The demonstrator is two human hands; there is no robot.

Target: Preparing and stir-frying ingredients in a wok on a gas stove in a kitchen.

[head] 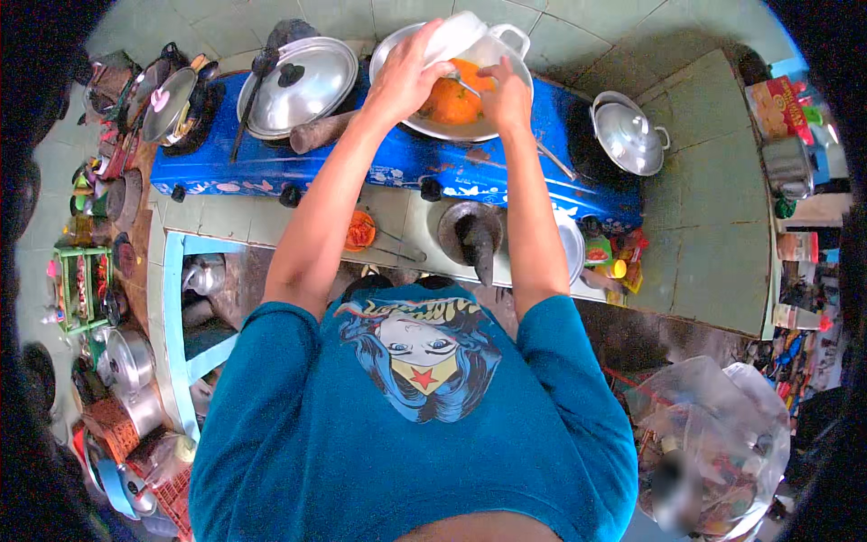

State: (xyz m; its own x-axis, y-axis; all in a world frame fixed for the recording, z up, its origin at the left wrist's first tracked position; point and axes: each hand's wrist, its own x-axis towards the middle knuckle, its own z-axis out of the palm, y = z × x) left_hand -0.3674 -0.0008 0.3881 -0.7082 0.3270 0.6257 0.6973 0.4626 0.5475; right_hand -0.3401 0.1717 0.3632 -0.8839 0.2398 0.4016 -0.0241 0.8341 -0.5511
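Over an aluminium wok (389,49) on the blue gas stove (399,159), my left hand (399,80) grips a white bowl (458,35). The bowl is tilted, and its contents are hidden from me. My right hand (506,100) holds a metal spoon (467,86) whose head is near the bowl's lower edge, above the wok. Inside the wok lies an orange sauce or soup (450,103) with darker green bits. A metal utensil handle (557,161) rests on the stove to the right of my right wrist.
A lidded wok (308,85) stands on the left burner, with a dark ladle (250,101) across it. At right is a lidded pot (630,135). A stone mortar (467,234) with pestle and a small bowl of red-orange paste (360,230) sit on the tiled counter (704,271).
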